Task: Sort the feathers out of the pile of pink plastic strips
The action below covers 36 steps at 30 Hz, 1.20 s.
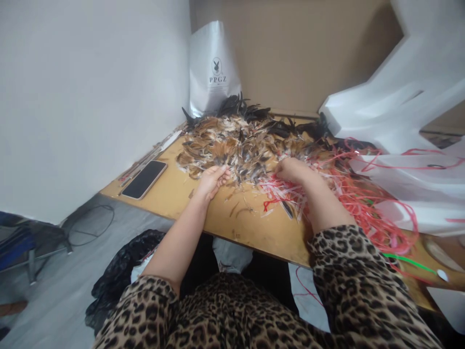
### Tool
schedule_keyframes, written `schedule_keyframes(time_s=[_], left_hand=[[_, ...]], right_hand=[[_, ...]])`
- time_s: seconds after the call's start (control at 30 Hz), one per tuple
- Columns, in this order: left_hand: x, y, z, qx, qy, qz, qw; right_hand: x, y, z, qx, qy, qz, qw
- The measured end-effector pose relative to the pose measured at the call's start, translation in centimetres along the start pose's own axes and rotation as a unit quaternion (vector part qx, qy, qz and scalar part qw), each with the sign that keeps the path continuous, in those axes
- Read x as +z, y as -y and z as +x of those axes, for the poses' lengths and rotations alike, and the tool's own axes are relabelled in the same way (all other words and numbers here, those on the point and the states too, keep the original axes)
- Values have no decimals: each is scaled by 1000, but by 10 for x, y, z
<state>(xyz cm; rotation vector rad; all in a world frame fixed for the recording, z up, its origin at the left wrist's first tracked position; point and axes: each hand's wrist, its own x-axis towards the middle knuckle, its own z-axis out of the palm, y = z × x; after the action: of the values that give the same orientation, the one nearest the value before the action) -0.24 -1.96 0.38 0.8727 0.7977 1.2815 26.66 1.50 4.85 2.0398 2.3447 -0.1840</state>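
Note:
A large heap of brown, white and black feathers (221, 148) covers the back of the wooden table (181, 203). At its front edge is my left hand (214, 181), with thumb and fingers pinched together; whatever lies between them is too small to make out. My right hand (290, 170) reaches down where the feathers meet a patch of red and white strips (278, 189). Its fingers are curled closed, and the back of the hand hides most of what they grip. To the right lies a tangle of red cords (378, 223).
A phone (145, 179) lies near the table's left edge. Behind the feathers stands a white printed bag (214, 63). White plastic sheeting (395, 92) rises at the right. A green cord (410, 259) lies at the front right. Below left is a black plastic bag (119, 266).

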Motion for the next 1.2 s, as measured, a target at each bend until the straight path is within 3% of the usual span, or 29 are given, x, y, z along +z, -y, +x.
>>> schedule_keyframes(time_s=[0.1, 0.2, 0.4, 0.7, 0.87, 1.07, 1.2], left_hand=[[-1, -1, 0, -11, 7, -24, 1000], [-1, -1, 1, -20, 11, -52, 998], [-1, -2, 0, -36, 28, -87, 995], [2, -3, -3, -46, 45, -84, 994], [8, -2, -4, -56, 69, -75, 993], [32, -18, -8, -138, 119, -55, 982], [50, -23, -9, -195, 148, -66, 967]], right_hand=[[-5, -1, -1, -7, -14, 12, 1000], [-14, -6, -6, -18, -45, 106, 993], [-28, -7, -20, -33, -47, 371, 927], [-25, -6, -17, -55, 18, 491, 869], [-31, -1, -23, -94, 14, 476, 874], [-39, 22, -32, -161, -37, 351, 922], [-43, 39, -41, -198, -90, 266, 939]])
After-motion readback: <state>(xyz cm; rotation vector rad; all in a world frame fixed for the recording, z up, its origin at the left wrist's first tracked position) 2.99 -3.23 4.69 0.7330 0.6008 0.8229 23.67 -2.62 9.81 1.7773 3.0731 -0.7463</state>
